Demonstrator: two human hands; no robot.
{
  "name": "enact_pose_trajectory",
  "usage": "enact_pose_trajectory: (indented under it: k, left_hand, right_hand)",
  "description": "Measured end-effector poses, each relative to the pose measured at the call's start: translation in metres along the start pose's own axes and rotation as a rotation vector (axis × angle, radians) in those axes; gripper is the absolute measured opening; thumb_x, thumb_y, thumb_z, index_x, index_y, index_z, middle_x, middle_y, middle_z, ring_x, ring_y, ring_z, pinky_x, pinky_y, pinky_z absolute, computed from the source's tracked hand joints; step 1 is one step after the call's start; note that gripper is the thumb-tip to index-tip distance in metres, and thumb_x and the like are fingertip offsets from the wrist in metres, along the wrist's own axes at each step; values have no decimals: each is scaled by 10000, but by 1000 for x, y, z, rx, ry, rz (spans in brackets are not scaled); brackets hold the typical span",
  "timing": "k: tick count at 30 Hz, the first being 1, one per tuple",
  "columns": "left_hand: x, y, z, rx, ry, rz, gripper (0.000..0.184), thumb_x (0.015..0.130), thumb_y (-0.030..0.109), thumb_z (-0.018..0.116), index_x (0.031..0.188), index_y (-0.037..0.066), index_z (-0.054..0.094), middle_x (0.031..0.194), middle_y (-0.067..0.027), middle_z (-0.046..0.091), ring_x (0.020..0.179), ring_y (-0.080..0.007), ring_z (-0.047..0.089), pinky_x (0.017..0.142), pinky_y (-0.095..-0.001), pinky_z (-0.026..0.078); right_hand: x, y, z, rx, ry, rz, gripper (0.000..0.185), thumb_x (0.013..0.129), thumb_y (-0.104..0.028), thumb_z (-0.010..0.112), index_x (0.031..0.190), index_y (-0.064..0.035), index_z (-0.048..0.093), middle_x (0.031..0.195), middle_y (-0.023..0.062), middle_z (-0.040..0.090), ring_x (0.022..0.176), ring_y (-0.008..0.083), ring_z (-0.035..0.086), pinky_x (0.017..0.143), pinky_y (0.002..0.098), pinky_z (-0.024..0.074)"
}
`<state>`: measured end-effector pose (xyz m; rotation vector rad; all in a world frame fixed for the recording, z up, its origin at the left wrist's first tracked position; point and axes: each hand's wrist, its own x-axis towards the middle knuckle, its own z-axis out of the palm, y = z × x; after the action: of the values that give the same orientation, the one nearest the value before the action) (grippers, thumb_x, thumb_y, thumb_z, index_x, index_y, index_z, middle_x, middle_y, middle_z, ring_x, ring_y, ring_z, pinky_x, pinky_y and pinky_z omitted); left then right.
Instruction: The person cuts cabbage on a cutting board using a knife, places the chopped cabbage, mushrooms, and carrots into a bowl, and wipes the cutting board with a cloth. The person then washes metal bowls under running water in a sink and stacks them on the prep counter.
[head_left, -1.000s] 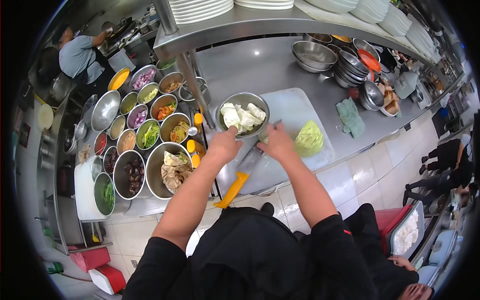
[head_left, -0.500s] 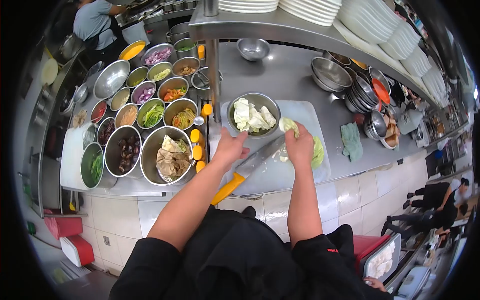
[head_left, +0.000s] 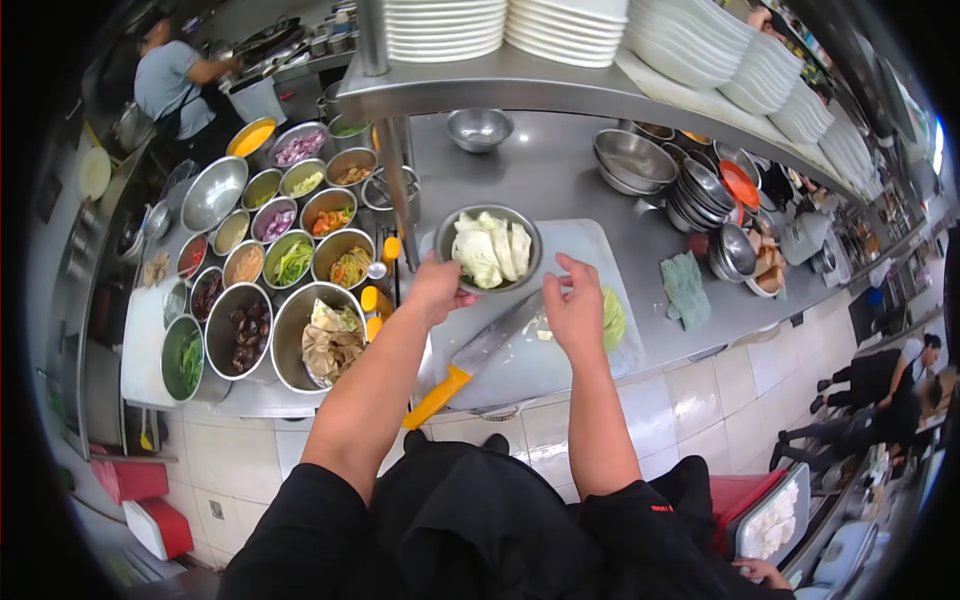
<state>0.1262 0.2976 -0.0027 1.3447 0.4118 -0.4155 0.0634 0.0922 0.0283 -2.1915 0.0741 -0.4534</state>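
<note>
A metal bowl (head_left: 536, 262) of cut pale cabbage pieces (head_left: 490, 248) is at the upper left of the white cutting board (head_left: 590, 240). My left hand (head_left: 438, 290) grips the bowl's lower left rim. To the right of the bowl, my right hand (head_left: 577, 312) is empty, its fingers apart and slightly bent. Below the bowl, a wide knife with a yellow handle (head_left: 437, 398) lies diagonally on the board, blade pointing up and right. A green cabbage piece (head_left: 613, 318) shows partly behind my right hand. Small pale scraps lie near the blade.
Metal pots of cut vegetables (head_left: 291, 258) crowd the left side. A shelf post (head_left: 400, 180) rises beside them, under a shelf (head_left: 470, 85) of white plates. A green cloth (head_left: 684, 290) and stacked metal bowls (head_left: 700, 190) are on the right. Other people stand farther off.
The cabbage piece from my right hand is gone from it, and the hand has opened. My left hand has moved up onto the bowl's rim. The view has shifted slightly.
</note>
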Motion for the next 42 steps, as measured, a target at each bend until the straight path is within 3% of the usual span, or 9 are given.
enact_pose_trajectory:
  k: [6, 10, 13, 19, 24, 27, 30, 37, 42]
  left_hand:
    - [1, -3, -13, -6, -2, 61, 412, 941, 81, 427, 1338, 131, 328, 1078, -152, 611, 752, -239, 654, 594, -350, 559]
    - [-10, -4, -10, -84, -23, 50, 426, 937, 77, 434, 1345, 149, 331, 1101, -139, 602, 844, -239, 646, 661, -359, 560]
    - [-8, -10, -7, -70, 37, 41, 432, 938, 75, 436, 1347, 167, 333, 1106, -128, 595, 850, -232, 642, 661, -357, 560]
    - [-9, -14, -15, -85, 24, -5, 469, 935, 62, 446, 1363, 171, 289, 1094, -131, 603, 827, -231, 639, 650, -359, 555]
    - [-36, -10, -1, -74, 21, -9, 519, 952, 109, 474, 1383, 86, 186, 1093, -176, 627, 834, -263, 676, 617, -352, 558]
    - [-43, -26, -1, -110, -233, -94, 455, 955, 136, 489, 1380, 127, 326, 1105, -129, 632, 780, -242, 685, 586, -298, 588]
    - [-96, -1, 4, -262, -191, 28, 485, 933, 91, 504, 1386, 158, 344, 1102, -108, 630, 779, -220, 686, 534, -294, 579]
    - [-191, 27, -144, -382, 8, 312, 658, 878, -13, 466, 1468, 142, 218, 1189, -170, 597, 796, -250, 702, 499, -306, 594]
    - [-267, -7, -300, -410, 482, 611, 571, 891, 20, 476, 1431, 67, 294, 1204, -184, 592, 849, -246, 695, 487, -300, 593]
  right_hand:
    - [-53, 42, 3, -356, -349, -45, 378, 853, -130, 614, 1208, -1, 593, 1218, 201, 567, 1087, 344, 580, 901, 425, 487]
    - [-74, 67, 42, -604, -158, -265, 407, 805, -4, 545, 1209, 37, 569, 1175, 229, 576, 1127, 389, 530, 952, 436, 456]
    - [-70, 57, 36, -543, -389, -98, 293, 807, -14, 539, 1090, 28, 602, 1096, 202, 580, 1093, 377, 539, 928, 465, 453]
    - [-62, 73, 33, -395, -367, -154, 149, 818, -62, 557, 937, -17, 635, 986, 187, 595, 935, 353, 582, 778, 444, 504]
    - [-20, 3, -2, -14, -207, -113, 171, 798, -83, 677, 951, -9, 658, 944, 167, 643, 959, 329, 615, 818, 421, 499]
    - [22, -25, 7, -46, -141, -591, 209, 823, -129, 703, 1007, -38, 667, 1105, 165, 641, 963, 341, 625, 806, 435, 505]
    - [24, -99, -11, 105, -87, -588, 239, 814, -105, 723, 1038, -36, 677, 1071, 122, 645, 856, 251, 638, 748, 353, 515]
    - [-22, -159, 30, 290, -315, -400, 265, 805, -60, 732, 1057, -32, 657, 948, 77, 639, 763, 151, 610, 691, 287, 499]
    - [-50, -220, 130, 126, -679, -774, 320, 816, -98, 709, 1116, -29, 619, 1002, 146, 624, 922, 325, 618, 789, 389, 510]
